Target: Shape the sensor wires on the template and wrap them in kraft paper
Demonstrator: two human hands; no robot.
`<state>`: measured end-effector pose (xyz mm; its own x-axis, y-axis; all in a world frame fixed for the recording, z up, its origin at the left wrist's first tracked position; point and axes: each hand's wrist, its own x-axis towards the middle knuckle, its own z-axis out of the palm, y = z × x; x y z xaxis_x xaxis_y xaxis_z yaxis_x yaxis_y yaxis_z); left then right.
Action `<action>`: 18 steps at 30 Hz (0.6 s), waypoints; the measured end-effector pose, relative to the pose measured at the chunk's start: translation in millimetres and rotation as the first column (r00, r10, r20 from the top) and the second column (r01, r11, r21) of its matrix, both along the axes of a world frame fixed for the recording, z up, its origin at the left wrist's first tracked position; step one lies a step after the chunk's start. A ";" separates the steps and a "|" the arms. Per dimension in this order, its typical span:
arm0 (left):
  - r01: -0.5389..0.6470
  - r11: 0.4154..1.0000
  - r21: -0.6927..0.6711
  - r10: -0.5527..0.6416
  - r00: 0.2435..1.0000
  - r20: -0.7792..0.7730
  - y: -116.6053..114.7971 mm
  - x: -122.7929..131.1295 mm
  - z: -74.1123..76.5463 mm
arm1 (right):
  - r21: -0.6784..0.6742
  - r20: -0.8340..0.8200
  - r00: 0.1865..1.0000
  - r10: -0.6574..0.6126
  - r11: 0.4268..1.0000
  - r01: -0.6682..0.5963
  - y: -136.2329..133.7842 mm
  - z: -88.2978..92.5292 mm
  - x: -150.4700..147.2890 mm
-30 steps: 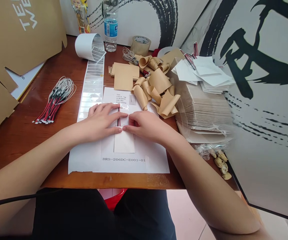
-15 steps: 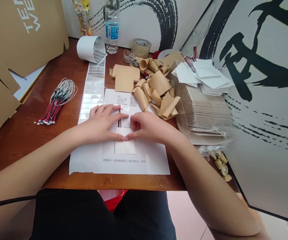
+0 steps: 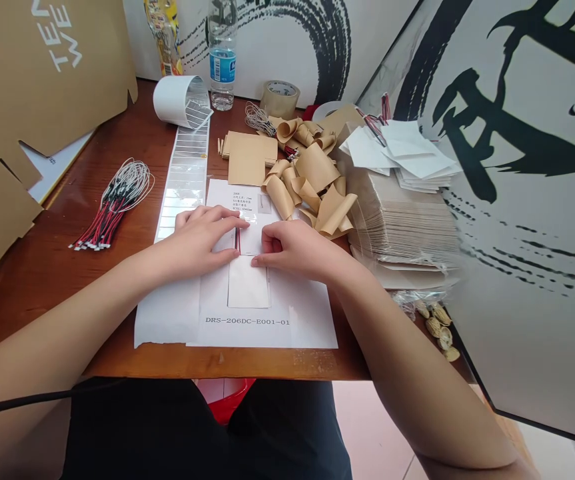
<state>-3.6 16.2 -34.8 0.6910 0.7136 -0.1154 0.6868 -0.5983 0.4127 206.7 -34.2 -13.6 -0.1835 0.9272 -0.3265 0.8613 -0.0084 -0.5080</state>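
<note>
A white paper slip [image 3: 248,288] lies flat on a printed white sheet [image 3: 312,320] in front of me. Just above its upper edge, a thin strand of red and dark wires [image 3: 238,241] shows between my hands. My left hand [image 3: 200,239] rests on the sheet with fingers spread, thumb tip beside the wires and fingertips at a glossy patch below the printed lines. My right hand [image 3: 294,248] is curled, with thumb and forefinger close together at the slip's upper right edge. Its other fingers are tucked out of sight.
Bundled wires [image 3: 114,203] lie left. Brown paper squares [image 3: 246,163], curled brown pieces [image 3: 317,180] and a label roll [image 3: 180,100] lie behind. Stacked card [image 3: 412,220] stands right, topped by white papers [image 3: 407,150]. A bottle [image 3: 222,67], tape [image 3: 280,99] and peanut shells [image 3: 437,327] surround this.
My thumbs, which met on the slip, have moved apart and slightly upward. The left hand has shifted left, uncovering more of the slip. The view has tilted a little.
</note>
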 end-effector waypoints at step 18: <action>0.130 0.988 -0.088 -0.143 0.976 -0.165 -8.5 -1.1 4.1 | -0.030 0.076 0.985 0.152 0.988 -0.150 -5.0 1.6 1.4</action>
<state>-4.7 7.7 -30.7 0.7467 0.5987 -0.2897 0.6650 -0.6624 0.3450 208.1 -39.1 -11.9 -0.2942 0.8825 -0.3669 0.8904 0.1136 -0.4408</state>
